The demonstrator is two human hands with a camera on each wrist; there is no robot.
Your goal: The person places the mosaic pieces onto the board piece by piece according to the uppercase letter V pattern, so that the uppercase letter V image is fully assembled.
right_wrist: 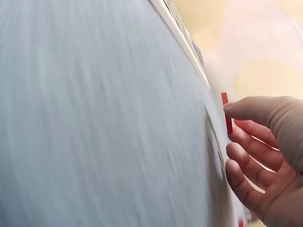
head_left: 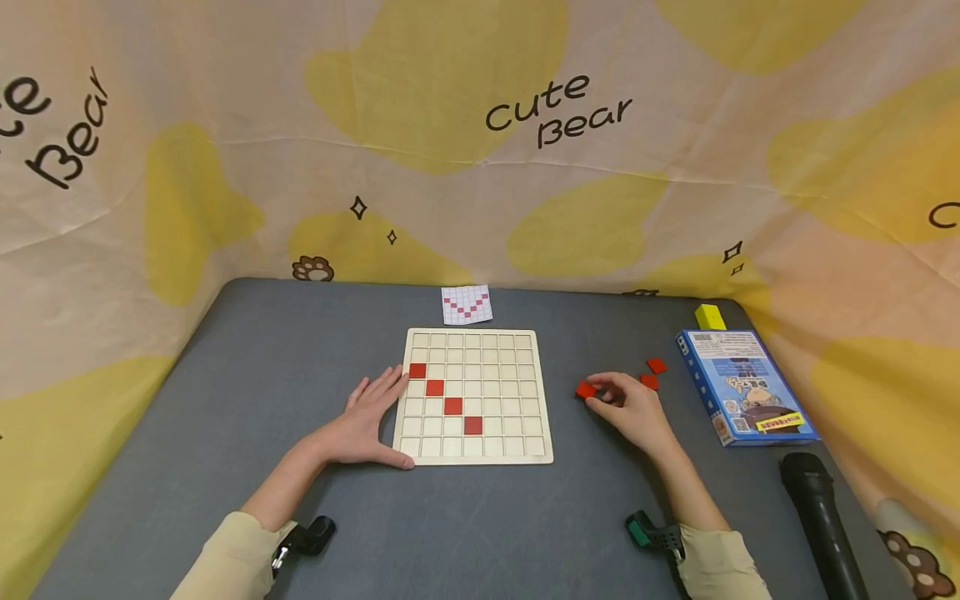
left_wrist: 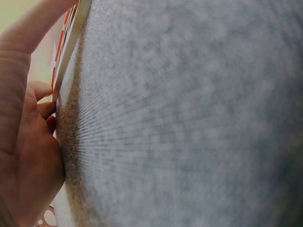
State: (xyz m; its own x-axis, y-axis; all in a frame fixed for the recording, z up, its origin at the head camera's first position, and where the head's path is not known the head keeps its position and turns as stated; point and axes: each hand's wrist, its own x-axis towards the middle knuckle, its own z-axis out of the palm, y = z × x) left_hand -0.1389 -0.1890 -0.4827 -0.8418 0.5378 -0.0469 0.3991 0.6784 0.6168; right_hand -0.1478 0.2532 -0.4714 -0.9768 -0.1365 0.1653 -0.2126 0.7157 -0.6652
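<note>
Right hand (head_left: 628, 408): narrow, thumb and fingertips pinching one red tile (head_left: 586, 390) at their very tips, between that hand and the board. Whether it clears the tabletop (head_left: 480, 533) I cannot tell.

Handling (judged): light, stiff, hard to damage; smooth faces may slip a little. Best hold is on opposite edges, or on the two faces near one edge, leaving the underside free.

Look: small and square, plain red; edge-on in the right wrist view it is thin and straight.

Just beyond my right knuckles: two loose tiles (head_left: 657, 365), close together, same red.

Left of the right hand: the board (head_left: 507, 387), pale, thin, gridded with shallow square cells. Judged light and rigid, apt to slide if nudged; edges are the place to hold it. My left hand (head_left: 369, 429) is spread wide there, thumb at the near left corner, fingertips along the left edge. Four tiles (head_left: 453, 406) sit in cells, stepping from beside those fingertips rightward and toward me.

Farthest from both hands, past the board: a card (head_left: 467, 305), printed with a grid and a red V.
</note>
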